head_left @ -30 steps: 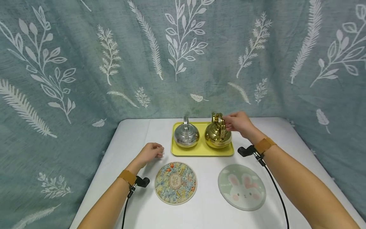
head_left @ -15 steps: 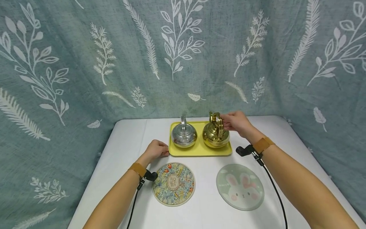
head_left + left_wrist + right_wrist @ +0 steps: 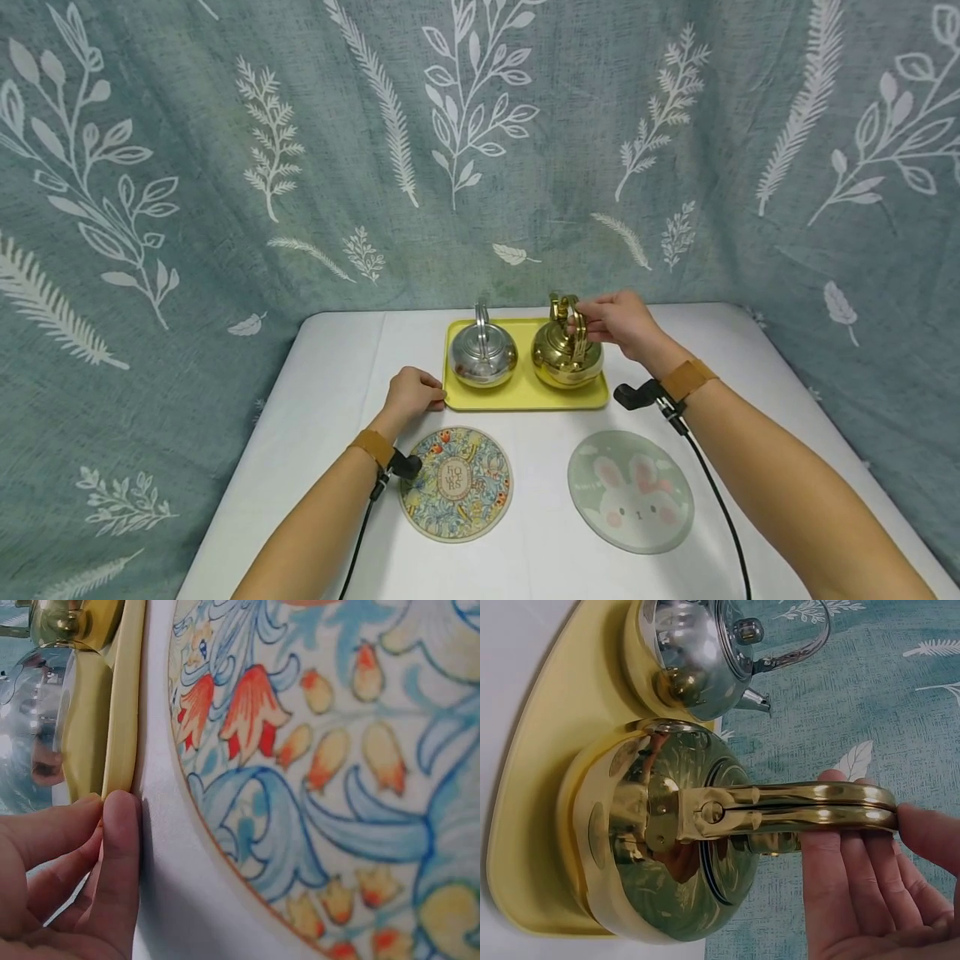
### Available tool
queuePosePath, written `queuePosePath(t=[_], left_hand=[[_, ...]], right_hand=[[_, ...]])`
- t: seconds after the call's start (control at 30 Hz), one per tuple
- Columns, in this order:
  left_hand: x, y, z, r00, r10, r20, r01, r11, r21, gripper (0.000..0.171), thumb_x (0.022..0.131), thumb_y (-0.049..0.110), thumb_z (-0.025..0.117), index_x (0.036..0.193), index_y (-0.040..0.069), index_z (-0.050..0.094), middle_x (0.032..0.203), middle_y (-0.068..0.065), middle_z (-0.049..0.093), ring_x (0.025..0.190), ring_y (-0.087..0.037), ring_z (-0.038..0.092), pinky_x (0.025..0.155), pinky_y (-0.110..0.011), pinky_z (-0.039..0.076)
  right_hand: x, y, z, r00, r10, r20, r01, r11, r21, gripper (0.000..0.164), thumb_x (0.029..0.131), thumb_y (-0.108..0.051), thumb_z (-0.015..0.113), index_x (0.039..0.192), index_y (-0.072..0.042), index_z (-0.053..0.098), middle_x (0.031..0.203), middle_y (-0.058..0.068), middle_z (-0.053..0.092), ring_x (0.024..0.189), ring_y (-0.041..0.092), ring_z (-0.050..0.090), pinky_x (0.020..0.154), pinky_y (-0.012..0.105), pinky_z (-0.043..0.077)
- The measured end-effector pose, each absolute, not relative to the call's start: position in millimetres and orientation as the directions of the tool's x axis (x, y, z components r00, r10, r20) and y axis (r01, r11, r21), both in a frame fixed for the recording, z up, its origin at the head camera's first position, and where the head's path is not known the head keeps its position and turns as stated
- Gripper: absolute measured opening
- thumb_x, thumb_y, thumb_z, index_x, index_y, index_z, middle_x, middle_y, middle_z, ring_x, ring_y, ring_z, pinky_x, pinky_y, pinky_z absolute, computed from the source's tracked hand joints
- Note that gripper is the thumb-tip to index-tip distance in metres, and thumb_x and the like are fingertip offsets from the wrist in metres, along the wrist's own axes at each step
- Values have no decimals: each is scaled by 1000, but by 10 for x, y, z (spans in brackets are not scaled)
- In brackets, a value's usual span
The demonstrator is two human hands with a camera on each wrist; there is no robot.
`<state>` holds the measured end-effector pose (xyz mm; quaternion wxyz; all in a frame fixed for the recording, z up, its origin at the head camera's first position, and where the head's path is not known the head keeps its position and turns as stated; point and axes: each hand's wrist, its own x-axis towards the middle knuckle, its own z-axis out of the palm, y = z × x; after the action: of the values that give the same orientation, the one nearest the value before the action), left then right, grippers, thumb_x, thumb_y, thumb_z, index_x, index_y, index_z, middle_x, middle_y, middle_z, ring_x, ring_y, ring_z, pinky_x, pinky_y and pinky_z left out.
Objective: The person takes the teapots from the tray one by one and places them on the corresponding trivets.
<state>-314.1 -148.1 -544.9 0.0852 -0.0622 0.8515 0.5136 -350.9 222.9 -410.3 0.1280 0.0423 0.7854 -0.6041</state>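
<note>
Gold kettle (image 3: 667, 892) — right hand (image 3: 619, 322) now hooks handle (image 3: 817, 793) — earlier just beside.

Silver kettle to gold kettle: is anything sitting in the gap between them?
No. Between the silver kettle and the gold kettle, the head view shows only bare yellow tray.

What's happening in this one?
A person's left hand pinches the near-left corner of a yellow tray, while their right hand has its fingers through the handle of the gold kettle. That kettle and a silver kettle stand side by side on the tray. A flower mat and a bunny mat lie nearer the person.
</note>
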Motion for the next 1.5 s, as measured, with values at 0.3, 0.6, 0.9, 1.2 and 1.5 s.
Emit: queuePosePath(t=[0.3, 0.6, 0.9, 1.2, 1.5], left_hand=[[-3177, -1502, -5467, -974, -17, -227, -210, 446, 870, 11, 97, -3, 80, 107, -7, 80, 88, -14, 77, 70, -20, 79, 66, -29, 67], [-3179, -1502, -5474, -973, -16, -228, -212, 435, 875, 10, 97, -2, 80, 105, -7, 80, 86, -13, 78, 70, -20, 79, 66, -30, 67], [-3176, -1493, -5460, -971, -29, -238, -227, 435, 871, 11, 96, -3, 80, 106, -7, 80, 87, -15, 77, 70, -20, 79, 65, -29, 67], [-3232, -1485, -5476, -964, -39, -264, -255, 424, 869, 10, 95, -4, 81, 104, -7, 80, 87, -15, 77, 68, -19, 78, 64, -28, 67], [-3257, -1511, -5497, -965, -29, -260, -246, 438, 865, 10, 94, -3, 83, 103, -7, 81, 85, -14, 78, 65, -16, 77, 64, -29, 67]], right_hand=[[-3540, 2205, -4128, -966, -65, -251, 226, 266, -937, 48, 114, -21, 62, 150, 11, 56, 103, 8, 73, 82, 14, 74, 99, 41, 63], [-3506, 2191, -4095, -969, -60, -240, 221, 231, -947, 49, 114, -20, 61, 151, 11, 55, 108, 8, 75, 85, 11, 76, 95, 36, 65], [-3387, 2234, -3950, -974, -85, -211, 190, 207, -960, 51, 114, -20, 62, 153, 11, 52, 103, 3, 78, 90, 10, 77, 89, 30, 66], [-3129, 2352, -3827, -978, -92, -189, 176, 130, -976, 56, 113, -18, 63, 156, 13, 46, 98, -1, 81, 91, 9, 78, 87, 25, 65], [-2687, 2558, -3712, -984, -122, -132, 119, 111, -987, 37, 113, -16, 64, 138, 11, 61, 94, 1, 80, 87, 9, 78, 78, 23, 65]])
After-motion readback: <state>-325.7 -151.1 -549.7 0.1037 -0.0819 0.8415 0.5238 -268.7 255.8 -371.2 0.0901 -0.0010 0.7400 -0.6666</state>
